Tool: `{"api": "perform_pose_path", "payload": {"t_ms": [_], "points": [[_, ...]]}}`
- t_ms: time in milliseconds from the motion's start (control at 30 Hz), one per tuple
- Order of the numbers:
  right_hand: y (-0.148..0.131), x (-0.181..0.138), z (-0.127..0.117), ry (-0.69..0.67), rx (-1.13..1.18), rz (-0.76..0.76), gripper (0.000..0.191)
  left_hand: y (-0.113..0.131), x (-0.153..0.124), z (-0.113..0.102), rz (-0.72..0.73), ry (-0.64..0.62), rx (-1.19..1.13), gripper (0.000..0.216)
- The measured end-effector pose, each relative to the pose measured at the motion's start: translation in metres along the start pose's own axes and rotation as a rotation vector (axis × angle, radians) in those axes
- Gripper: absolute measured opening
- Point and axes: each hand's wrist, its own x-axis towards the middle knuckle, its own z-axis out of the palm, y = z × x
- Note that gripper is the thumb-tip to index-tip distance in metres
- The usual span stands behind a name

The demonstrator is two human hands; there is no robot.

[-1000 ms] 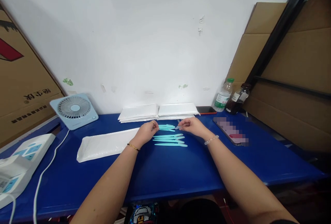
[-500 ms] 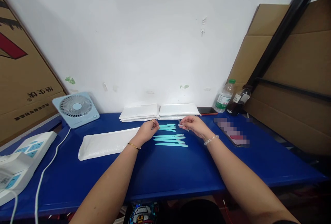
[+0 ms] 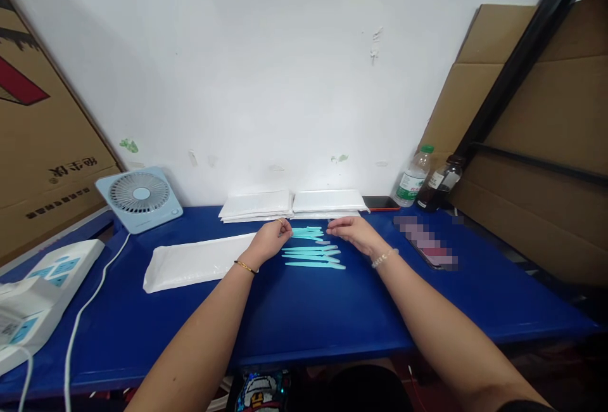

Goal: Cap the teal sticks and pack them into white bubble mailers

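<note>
My left hand is closed, thumb and fingers pinching the left ends of a small bunch of turquoise eyebrow razors. Their slim handles point right, and a greyish clear blade end shows at the lower right of the bunch. Just right of these tips is my right hand, its fingers stretched forward and slightly apart; I see nothing clearly held in it. Nearer to me, several more turquoise razors lie side by side on the blue table, clear ends to the right.
A white padded envelope lies left of my left hand. Two stacks of white envelopes rest against the wall. A blue fan and power strip stand left. Bottles and a blurred phone are right.
My right hand has loosened its pinch and moved slightly right; the clear pieces at its fingers no longer show there. A clear end now shows beside the bunch. My left hand stays put.
</note>
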Motion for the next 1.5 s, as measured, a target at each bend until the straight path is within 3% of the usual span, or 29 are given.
{"api": "perform_pose_path", "payload": {"t_ms": [67, 200, 400, 500, 667, 867, 967, 1100, 1267, 1500], "points": [[0.002, -0.001, 0.002, 0.035, -0.249, -0.089, 0.019, 0.001, 0.0, -0.001, -0.009, 0.003, 0.009, 0.018], [0.006, -0.001, 0.008, -0.03, -0.66, -0.338, 0.016, 0.001, 0.0, 0.0, -0.002, 0.01, 0.014, 0.016], [0.005, -0.001, 0.016, -0.114, -0.866, -0.441, 0.007, -0.003, 0.001, 0.002, 0.001, 0.014, 0.012, 0.016], [0.001, -0.003, 0.013, -0.071, -0.759, -0.388, 0.01, -0.004, 0.001, 0.002, 0.008, 0.02, -0.014, 0.016], [-0.005, -0.003, 0.005, 0.055, -0.282, -0.289, 0.03, -0.003, 0.002, 0.003, 0.002, 0.006, -0.096, 0.017], [-0.012, -0.007, 0.012, 0.03, 0.119, -0.22, 0.034, -0.002, 0.003, 0.004, -0.03, -0.019, -0.212, 0.019], [-0.014, -0.009, 0.014, 0.001, 0.188, -0.206, 0.04, -0.002, 0.003, 0.004, -0.034, -0.018, -0.236, 0.02], [-0.015, -0.01, 0.015, -0.04, 0.224, -0.184, 0.029, -0.001, 0.002, 0.004, -0.036, -0.02, -0.257, 0.02], [-0.014, -0.009, 0.016, -0.03, 0.238, -0.179, 0.04, -0.002, 0.002, 0.005, -0.035, -0.023, -0.251, 0.019], [-0.013, -0.009, 0.015, 0.006, 0.301, -0.168, 0.032, -0.004, 0.003, 0.007, -0.023, -0.026, -0.258, 0.021]]}}
